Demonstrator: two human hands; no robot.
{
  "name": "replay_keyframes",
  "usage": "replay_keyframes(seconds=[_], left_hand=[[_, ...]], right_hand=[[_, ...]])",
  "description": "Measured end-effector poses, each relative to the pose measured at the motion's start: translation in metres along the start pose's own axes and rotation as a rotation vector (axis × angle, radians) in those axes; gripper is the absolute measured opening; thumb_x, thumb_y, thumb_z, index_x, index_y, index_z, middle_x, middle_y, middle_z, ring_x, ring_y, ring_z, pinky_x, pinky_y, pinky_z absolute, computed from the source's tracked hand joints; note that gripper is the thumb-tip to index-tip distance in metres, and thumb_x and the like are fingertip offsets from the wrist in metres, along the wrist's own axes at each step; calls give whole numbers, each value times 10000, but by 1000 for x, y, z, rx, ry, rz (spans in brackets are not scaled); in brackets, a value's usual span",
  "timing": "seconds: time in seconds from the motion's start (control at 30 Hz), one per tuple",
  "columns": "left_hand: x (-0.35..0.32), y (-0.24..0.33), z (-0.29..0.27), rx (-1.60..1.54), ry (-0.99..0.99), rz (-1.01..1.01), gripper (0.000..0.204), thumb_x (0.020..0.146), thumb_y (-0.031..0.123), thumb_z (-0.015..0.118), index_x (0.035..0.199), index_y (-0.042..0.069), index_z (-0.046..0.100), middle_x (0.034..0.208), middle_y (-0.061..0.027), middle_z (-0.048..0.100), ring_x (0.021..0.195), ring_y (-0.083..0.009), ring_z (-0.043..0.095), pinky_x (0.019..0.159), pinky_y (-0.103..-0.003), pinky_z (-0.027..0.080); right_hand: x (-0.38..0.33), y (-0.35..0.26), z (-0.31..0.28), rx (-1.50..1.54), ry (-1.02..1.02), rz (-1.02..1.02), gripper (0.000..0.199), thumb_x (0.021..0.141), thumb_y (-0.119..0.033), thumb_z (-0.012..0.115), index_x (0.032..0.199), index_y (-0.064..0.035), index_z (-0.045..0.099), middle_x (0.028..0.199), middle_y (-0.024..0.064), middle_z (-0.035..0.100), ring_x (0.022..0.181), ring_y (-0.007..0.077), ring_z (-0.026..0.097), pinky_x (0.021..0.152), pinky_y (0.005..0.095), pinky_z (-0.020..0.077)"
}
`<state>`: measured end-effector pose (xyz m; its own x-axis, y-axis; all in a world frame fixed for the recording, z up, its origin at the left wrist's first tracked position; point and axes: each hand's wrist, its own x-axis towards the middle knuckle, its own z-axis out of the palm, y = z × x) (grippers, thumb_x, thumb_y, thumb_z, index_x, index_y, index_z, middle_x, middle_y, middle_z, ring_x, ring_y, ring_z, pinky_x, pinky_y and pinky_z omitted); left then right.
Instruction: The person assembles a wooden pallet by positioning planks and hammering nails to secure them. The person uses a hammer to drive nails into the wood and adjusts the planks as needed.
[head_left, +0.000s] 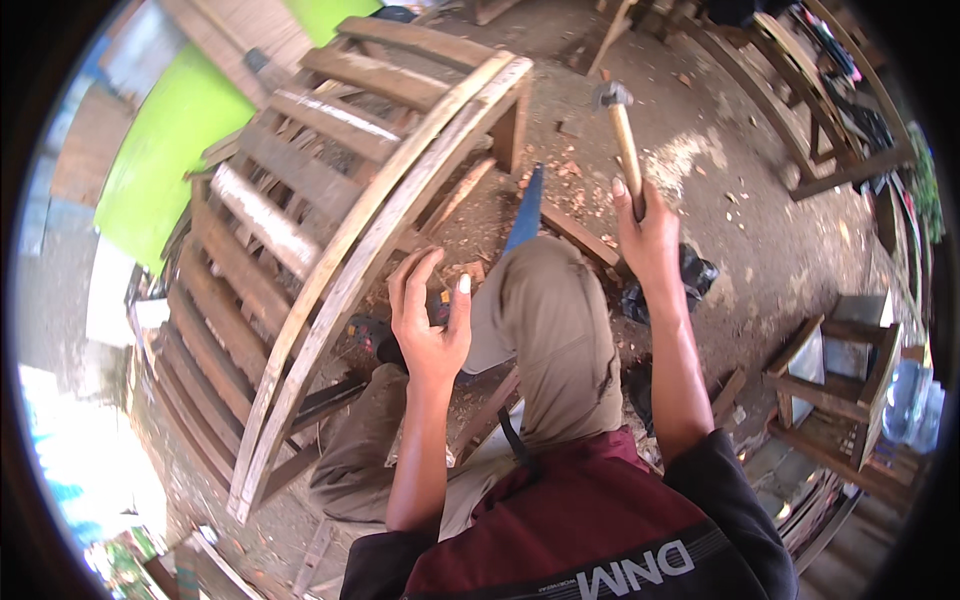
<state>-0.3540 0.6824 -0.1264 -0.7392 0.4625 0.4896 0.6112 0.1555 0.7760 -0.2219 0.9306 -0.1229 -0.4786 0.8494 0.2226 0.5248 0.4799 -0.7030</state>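
Note:
My right hand is wrapped round the wooden handle of a hammer, its thumb laid along the handle. The metal head is raised at the far end, over the ground. My left hand is held up with thumb and fingers apart, and nothing shows between them. Close to its left is a wooden slatted frame, with two pale long rails along its near side and several brown slats across it. The left hand appears apart from the rails. A blue saw blade stands beside my raised knee.
A lime-green panel stands behind the slatted frame. Wood chips and offcuts lie on the dirt floor. A black plastic bag is by my right forearm. A small wooden stool-like frame and clear plastic bottles stand at the right.

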Motion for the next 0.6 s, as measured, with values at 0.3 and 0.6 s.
replay_keyframes(seconds=[0.3, 0.6], left_hand=[[10, 26, 93, -309, -288, -26, 250, 928, 34, 678, 1171, -25, 674, 1146, -162, 692, 1055, -289, 667, 946, -384, 514], [-11, 26, 56, -6, -363, 88, 282, 875, 20, 705, 1149, -40, 676, 1107, -177, 693, 1029, -322, 681, 901, -409, 537]], right_hand=[[-147, 280, 141, -207, -56, 571, 281, 965, -220, 625, 1081, 26, 556, 938, 320, 693, 893, 512, 681, 784, 591, 537], [-172, 253, 149, -399, -39, 77, 339, 937, -136, 590, 1236, 24, 590, 1065, 251, 653, 972, 403, 653, 854, 485, 507]])
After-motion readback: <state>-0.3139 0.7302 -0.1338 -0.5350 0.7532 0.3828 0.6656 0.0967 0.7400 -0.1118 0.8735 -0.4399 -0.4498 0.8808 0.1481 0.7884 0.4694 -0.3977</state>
